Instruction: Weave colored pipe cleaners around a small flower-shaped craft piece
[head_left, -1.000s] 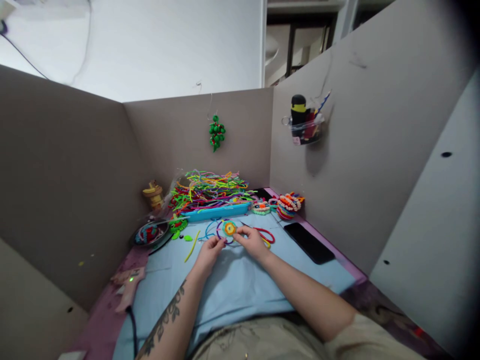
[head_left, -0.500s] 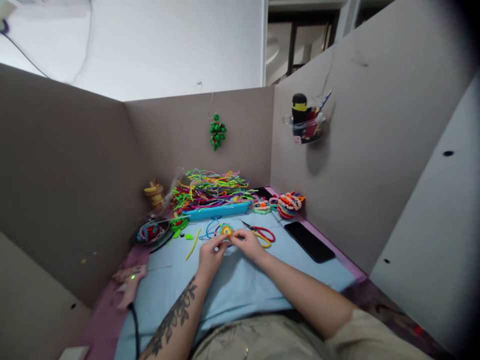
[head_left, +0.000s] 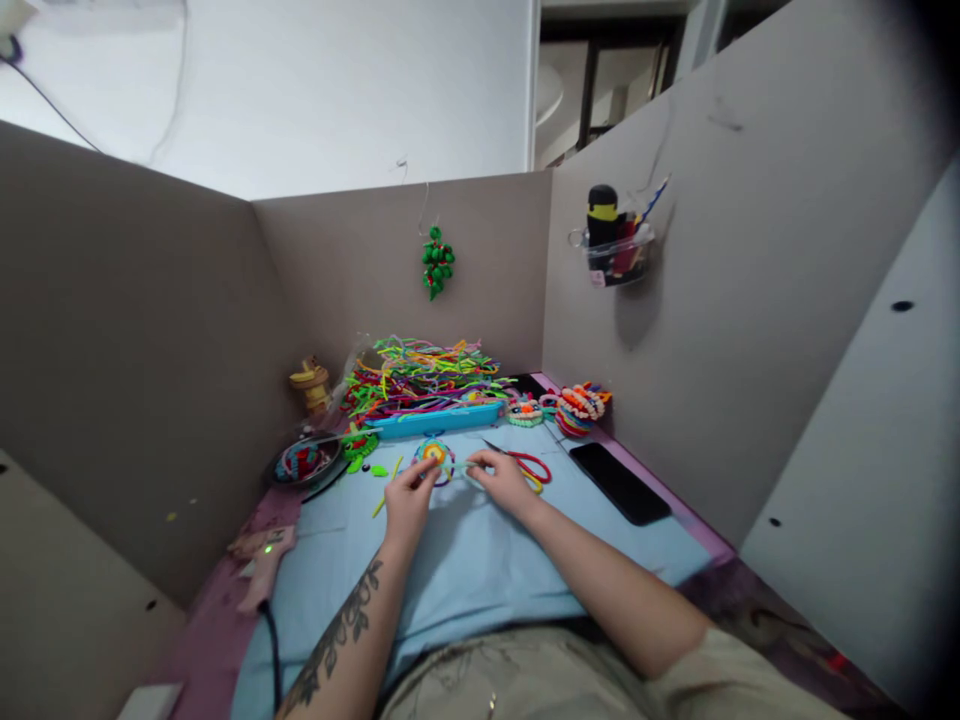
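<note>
Between my hands is a small round woven piece [head_left: 433, 453] of colourful fuzzy cords, with a yellow and orange centre and blue and purple strands round it. My left hand [head_left: 409, 495] pinches its lower edge. To the right of it, my right hand [head_left: 502, 480] is closed, its thumb and finger pinching a pale green cord [head_left: 460, 466] that runs back to the piece. Scissors [head_left: 531, 466] with red and yellow handles lie just behind my right hand. A yellow-green cord [head_left: 396, 468] lies partly behind my left hand.
A blue tray [head_left: 439, 421] heaped with colourful cords stands at the back. A dark bowl [head_left: 304, 462] and a pink glue gun [head_left: 268, 565] are at the left. On the right lie a black phone [head_left: 619, 484] and a striped woven ball [head_left: 579, 410]. Grey panels enclose three sides.
My hands have moved apart: the left has shifted left with the round piece, and the right has drawn away with the pale green cord, now stretched between them.
</note>
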